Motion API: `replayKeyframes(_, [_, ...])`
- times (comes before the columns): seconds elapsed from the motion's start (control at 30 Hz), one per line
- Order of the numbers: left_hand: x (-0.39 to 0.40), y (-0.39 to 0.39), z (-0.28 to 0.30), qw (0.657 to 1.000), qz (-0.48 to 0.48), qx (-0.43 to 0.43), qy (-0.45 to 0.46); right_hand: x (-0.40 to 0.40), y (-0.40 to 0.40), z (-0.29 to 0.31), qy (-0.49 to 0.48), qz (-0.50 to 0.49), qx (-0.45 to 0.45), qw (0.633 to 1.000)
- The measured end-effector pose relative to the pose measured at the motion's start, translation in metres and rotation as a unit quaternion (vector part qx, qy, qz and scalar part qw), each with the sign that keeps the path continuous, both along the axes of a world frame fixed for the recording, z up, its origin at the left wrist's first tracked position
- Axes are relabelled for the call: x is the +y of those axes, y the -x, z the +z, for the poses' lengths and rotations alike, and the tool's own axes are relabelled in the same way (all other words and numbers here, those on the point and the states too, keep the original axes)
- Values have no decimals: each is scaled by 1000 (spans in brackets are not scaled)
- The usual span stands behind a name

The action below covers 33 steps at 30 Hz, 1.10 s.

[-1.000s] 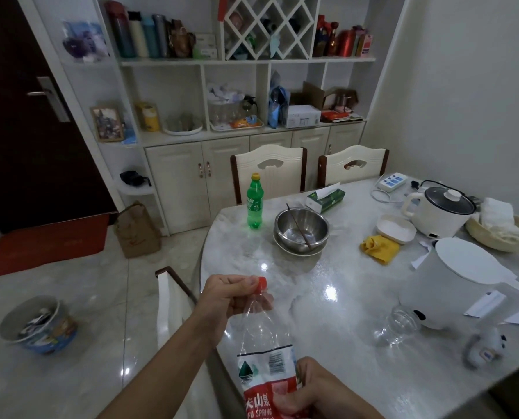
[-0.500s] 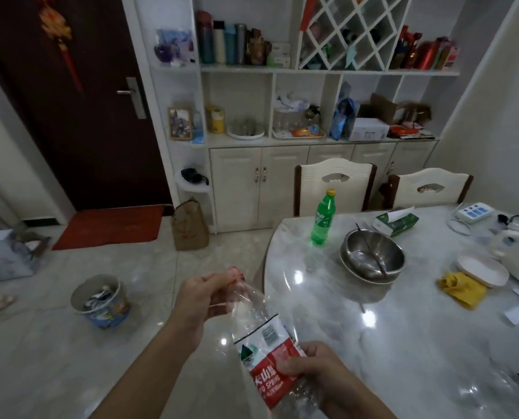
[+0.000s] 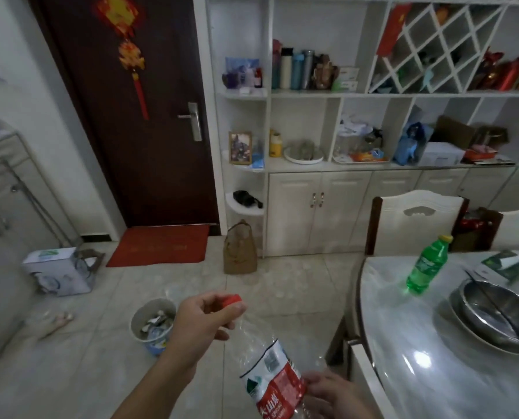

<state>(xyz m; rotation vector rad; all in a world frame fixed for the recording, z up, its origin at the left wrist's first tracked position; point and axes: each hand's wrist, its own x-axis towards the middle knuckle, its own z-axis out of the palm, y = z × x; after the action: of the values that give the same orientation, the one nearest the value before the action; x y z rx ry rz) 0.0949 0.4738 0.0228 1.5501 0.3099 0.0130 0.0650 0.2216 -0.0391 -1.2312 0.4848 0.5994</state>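
Observation:
I hold an empty clear plastic water bottle (image 3: 267, 367) with a red and white label, tilted with its neck up and to the left. My left hand (image 3: 205, 320) pinches the red cap (image 3: 231, 300) at the bottle's top. My right hand (image 3: 333, 394) grips the bottle's lower body at the bottom edge of the view. The bottle hangs over the tiled floor, left of the marble table (image 3: 418, 373).
A small bin (image 3: 153, 326) full of rubbish stands on the floor just left of my left hand. On the table are a green soda bottle (image 3: 427, 266) and a steel bowl (image 3: 499, 319) with chopsticks. A chair back (image 3: 357, 358) sits beside the table. A paper bag (image 3: 240, 249) leans on the cabinet.
My view has swung left, away from the table toward the door and floor. The bottle has tilted further and moved off the table's edge, with both hands still holding it.

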Motion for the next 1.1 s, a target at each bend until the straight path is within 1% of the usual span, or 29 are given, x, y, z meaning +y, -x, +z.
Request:
replayKeyframes(0.1, [31,-33,-23,999,32,25,10,42,-21,-17,91,-44,-41,994])
replayKeyframes(0.17, [44,-60,-36,998,50,32,3,62,-47,-17,98,-57,-43,993])
replayKeyframes(0.23, [51,-93,-44,998,51,31,-14,70,-83,-20,82,-2,-23,996])
replayKeyframes(0.3, [57,-131,-46,998,44,16,-32,71,-123,-25,96,54,-31,993])
replayKeyframes(0.37, [67,-171,-45,997,37,0,-64,81,-169,-35,108,88,-44,989])
replayKeyframes(0.47, [87,-233,-41,993,38,0,-108,108,-245,-40,91,142,-45,985])
replayKeyframes(0.57, [109,-293,-32,991,37,14,-129,132,-323,-38,124,179,-79,973])
replayKeyframes(0.7, [134,-371,-22,988,54,27,-145,160,-420,-30,181,209,-110,955])
replayKeyframes(0.83, [151,-443,-20,987,58,14,-149,181,-499,-27,233,228,-148,934])
replayKeyframes(1.0, [180,-535,-28,989,45,8,-140,214,-586,-35,272,227,-171,919])
replayKeyframes(1.1, [203,-592,-33,989,27,-1,-148,238,-637,-40,284,213,-176,918])
